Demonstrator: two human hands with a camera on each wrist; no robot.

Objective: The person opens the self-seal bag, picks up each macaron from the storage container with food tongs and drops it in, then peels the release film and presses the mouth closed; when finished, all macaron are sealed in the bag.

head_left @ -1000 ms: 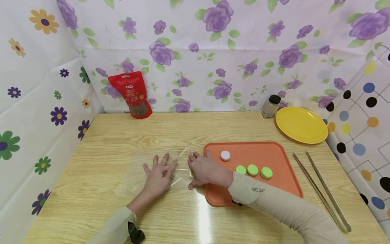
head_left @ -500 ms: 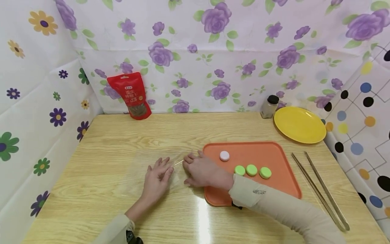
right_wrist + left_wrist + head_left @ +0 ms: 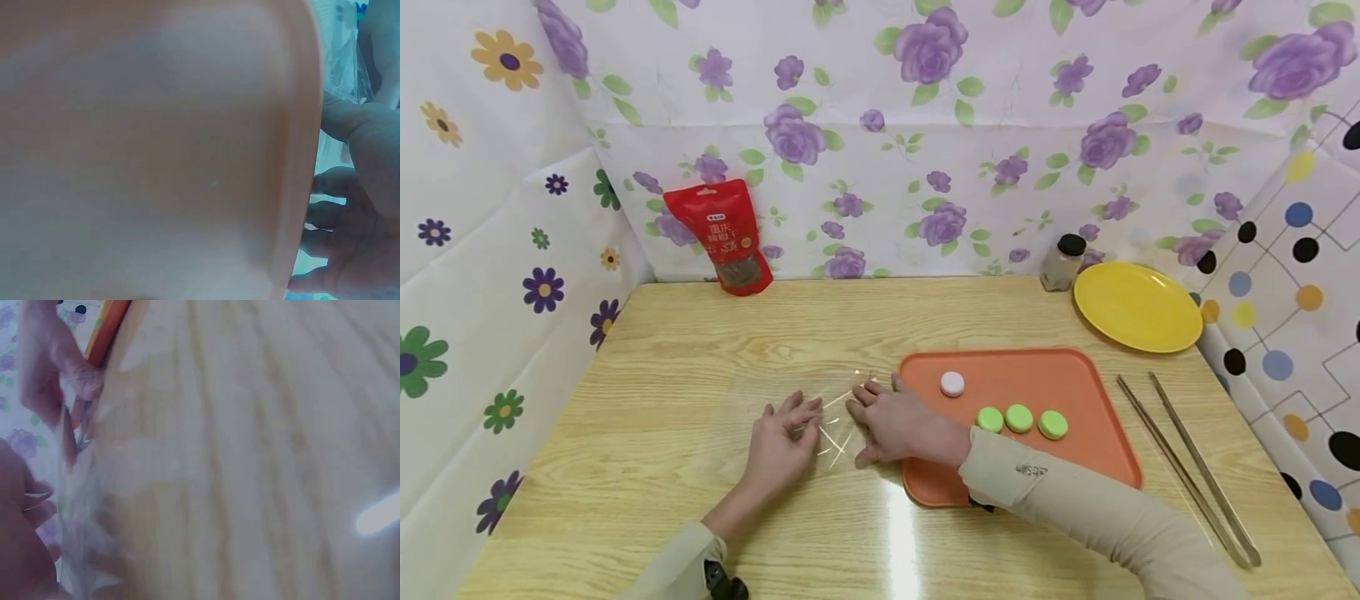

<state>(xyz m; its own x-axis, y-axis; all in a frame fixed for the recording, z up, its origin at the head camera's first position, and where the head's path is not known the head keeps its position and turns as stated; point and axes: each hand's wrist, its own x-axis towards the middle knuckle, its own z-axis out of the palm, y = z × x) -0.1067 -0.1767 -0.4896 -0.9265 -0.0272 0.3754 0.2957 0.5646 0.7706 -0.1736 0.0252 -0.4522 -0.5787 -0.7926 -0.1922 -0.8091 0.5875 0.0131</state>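
A thin sheet of clear plastic (image 3: 737, 425), creased and shiny, lies on the wooden table (image 3: 602, 467) left of the orange tray (image 3: 1000, 371). My left hand (image 3: 778, 442) is over its middle, with thumb and forefinger drawn together on a fold of it. Across a few bright creases, my right hand (image 3: 895, 425) touches the plastic's right end with spread fingers, its wrist over the tray's left rim. In the right wrist view, the right thumb (image 3: 340, 119) stands well apart from the fingers. Both hands show at the left of the left wrist view, with plastic (image 3: 75, 506) between them.
On the tray are a pale pink macaron (image 3: 952, 384) and three green macarons (image 3: 1018, 418), partly behind the right forearm. Metal tongs (image 3: 1187, 475) lie right of it. At the back are a yellow plate (image 3: 1138, 307), a black-lidded jar (image 3: 1063, 263) and a red pouch (image 3: 724, 237).
My left hand has slid a little toward me and its spread fingers have drawn together. My right hand has shifted slightly left. The creases in the plastic have changed shape.
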